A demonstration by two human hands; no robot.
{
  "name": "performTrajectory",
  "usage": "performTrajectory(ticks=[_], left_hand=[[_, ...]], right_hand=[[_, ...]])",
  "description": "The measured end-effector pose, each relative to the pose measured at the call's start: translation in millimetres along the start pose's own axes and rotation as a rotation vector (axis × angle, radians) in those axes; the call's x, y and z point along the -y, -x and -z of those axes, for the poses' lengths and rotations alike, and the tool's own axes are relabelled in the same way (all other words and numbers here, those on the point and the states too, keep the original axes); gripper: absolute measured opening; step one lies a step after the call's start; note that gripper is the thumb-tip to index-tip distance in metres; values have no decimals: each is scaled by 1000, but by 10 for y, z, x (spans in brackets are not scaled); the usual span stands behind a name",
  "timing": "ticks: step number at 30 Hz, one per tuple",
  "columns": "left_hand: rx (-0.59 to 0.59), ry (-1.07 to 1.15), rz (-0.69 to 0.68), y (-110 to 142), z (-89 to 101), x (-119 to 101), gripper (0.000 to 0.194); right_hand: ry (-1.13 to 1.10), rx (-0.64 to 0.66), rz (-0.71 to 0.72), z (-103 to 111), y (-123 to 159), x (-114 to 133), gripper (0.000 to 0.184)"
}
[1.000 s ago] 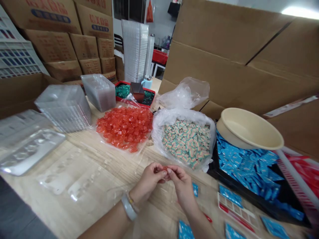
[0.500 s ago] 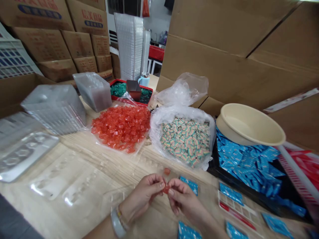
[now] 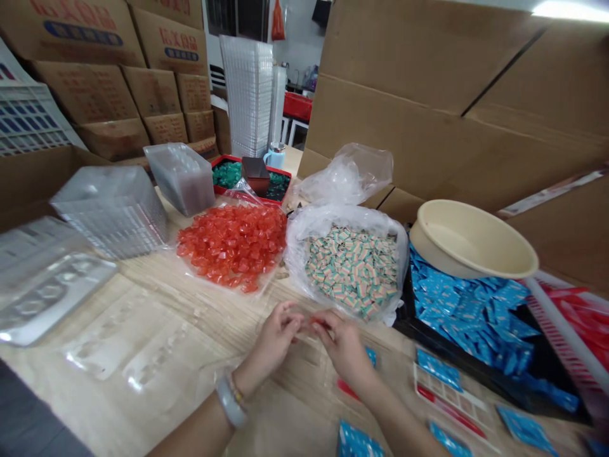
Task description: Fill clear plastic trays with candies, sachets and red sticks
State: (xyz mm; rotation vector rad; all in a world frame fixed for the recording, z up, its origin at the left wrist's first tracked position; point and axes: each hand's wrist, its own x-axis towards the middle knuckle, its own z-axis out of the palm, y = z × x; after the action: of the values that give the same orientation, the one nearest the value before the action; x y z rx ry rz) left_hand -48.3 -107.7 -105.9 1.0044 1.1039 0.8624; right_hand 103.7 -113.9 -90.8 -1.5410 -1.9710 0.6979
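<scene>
Over the near middle of the table, my right hand pinches a small translucent red piece between thumb and fingertips. My left hand is just left of it, fingers loosely curled and slightly apart, with nothing visible in them. Clear plastic trays lie around the hands, their edges hard to make out. Beyond the hands is a heap of red pieces on a clear bag. Right of that heap, a white plastic bag holds many small striped packets. Under my right wrist shows part of a red strip.
Blue packets fill a black tray at right, a cream basin resting on them. Stacked clear trays stand left. Flat clear trays lie in front. A filled tray lies right. Cardboard walls the back.
Both hands have moved away from me, toward the bag of striped packets. The fingertips, earlier together on a red piece, are now apart. A red strip has come into view under the right wrist.
</scene>
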Motion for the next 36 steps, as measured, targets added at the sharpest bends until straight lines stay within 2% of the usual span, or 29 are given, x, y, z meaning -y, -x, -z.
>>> performTrajectory(ticks=[2, 4, 6, 9, 12, 15, 18, 21, 24, 28, 33, 36], left_hand=[[-47, -355, -155, -40, 60, 35, 25], [-43, -618, -228, -51, 69, 83, 25], [-36, -741, -238, -36, 40, 127, 28], [-36, -758, -257, -2, 55, 139, 31], [-62, -709, -324, -15, 305, 28, 29], [-261, -856, -370, -106, 697, -172, 21], [-304, -1154, -355, -225, 934, -305, 17], [-300, -1287, -307, -287, 960, -297, 21], [-286, -1255, -286, -286, 957, -233, 24], [-259, -1102, -318, -270, 1025, -225, 22], [-276, -633, -327, -247, 1041, -312, 25], [-198, -451, -344, -207, 959, -337, 29]], right_hand=[[212, 13, 48, -50, -84, -61, 15], [404, 62, 107, -112, -137, -103, 14], [528, 100, 155, -167, -147, -128, 14], [616, 117, 202, -178, -96, -131, 13], [619, 110, 208, -91, -64, -54, 11], [577, 22, 205, -53, -216, 121, 21], [427, 70, 258, -238, -590, 312, 21], [341, 177, 277, -572, -953, 422, 23], [396, 236, 281, -813, -1088, 440, 24], [330, 225, 271, -835, -1035, 415, 27], [-193, 185, 161, -702, -955, 391, 20], [-533, 180, 35, -642, -865, 407, 15]])
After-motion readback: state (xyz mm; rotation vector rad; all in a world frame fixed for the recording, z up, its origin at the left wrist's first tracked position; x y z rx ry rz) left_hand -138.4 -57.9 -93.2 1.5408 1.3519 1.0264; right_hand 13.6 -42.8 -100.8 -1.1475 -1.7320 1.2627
